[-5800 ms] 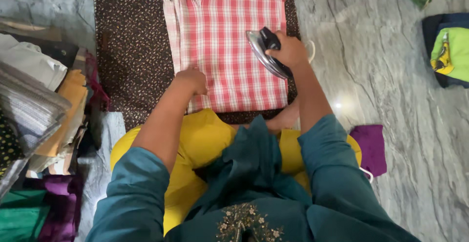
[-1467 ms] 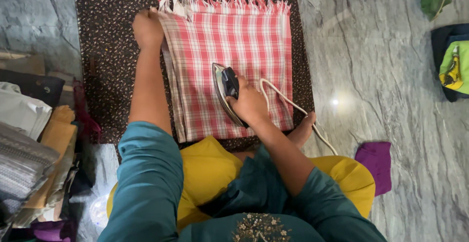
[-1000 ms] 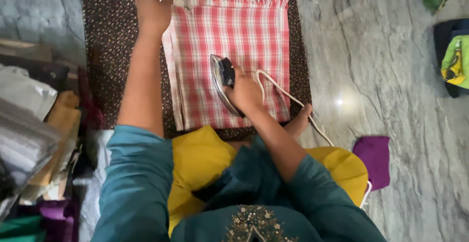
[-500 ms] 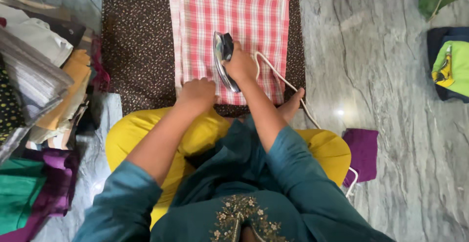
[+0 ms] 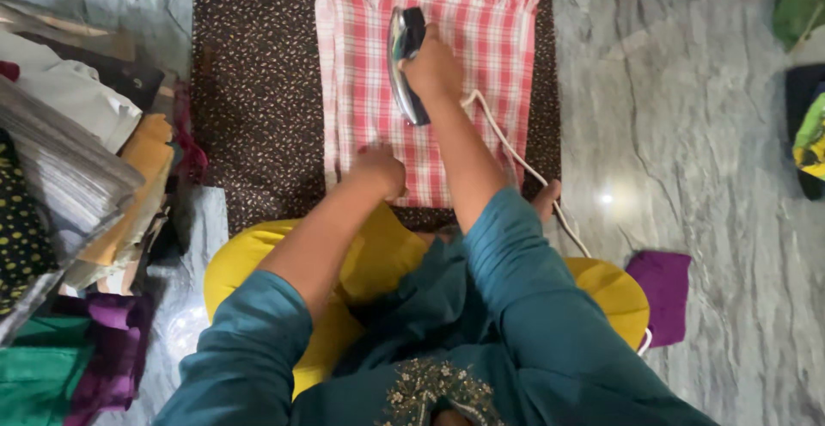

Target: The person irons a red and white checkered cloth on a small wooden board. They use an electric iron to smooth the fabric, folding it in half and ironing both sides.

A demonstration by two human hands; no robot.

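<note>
A person in a teal tunic sits on a grey marble floor [image 5: 705,159], seen from above. A folded red-and-white checked cloth with a fringed far edge [image 5: 498,65] lies flat on a dark brown speckled mat [image 5: 258,91] spread on the floor. The right hand [image 5: 434,67] is closed around the black handle of a silver electric iron [image 5: 402,52], which rests on the far half of the cloth; its white cord [image 5: 516,155] trails back to the person's right. The left hand [image 5: 378,168] presses down on the cloth's near edge, fingers curled. A stack of folded fabrics [image 5: 77,177] sits at the left. A purple cloth [image 5: 662,293] lies at the right.
</note>
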